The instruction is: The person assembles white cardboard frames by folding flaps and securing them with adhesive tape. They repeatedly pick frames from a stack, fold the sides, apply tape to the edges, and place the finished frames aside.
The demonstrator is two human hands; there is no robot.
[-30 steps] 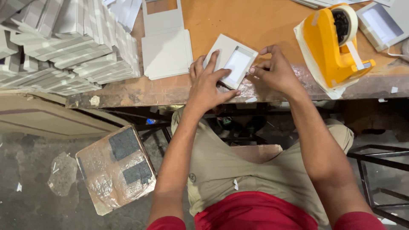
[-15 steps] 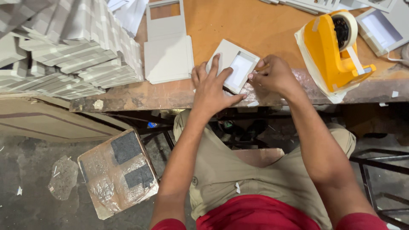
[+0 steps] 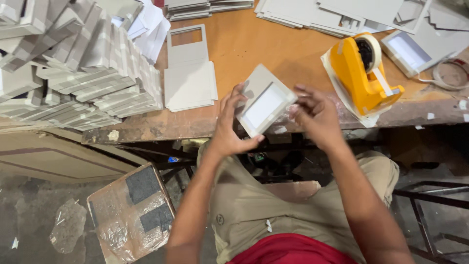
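Lifted off the table's (image 3: 254, 44) near edge now, the grey tray (image 3: 265, 101) tilts diagonally. Left hand (image 3: 229, 128) grips its lower-left side; right hand (image 3: 315, 115) pinches the right corner.

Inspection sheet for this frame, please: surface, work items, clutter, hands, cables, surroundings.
Surface: orange-brown wooden table, front edge worn and stained.
Job's things: small grey cardboard tray with white inside, tilted, held over the table edge.
Clutter: yellow tape dispenser; flat grey cardboard blanks; big stack of folded grey trays; loose tape roll; more board sheets at the far side.
Hands: left hand grips the tray's lower left; right hand pinches its right edge.
Cables: nothing seen.
Surroundings: plastic-wrapped carton on the dusty floor; metal frame at the right.
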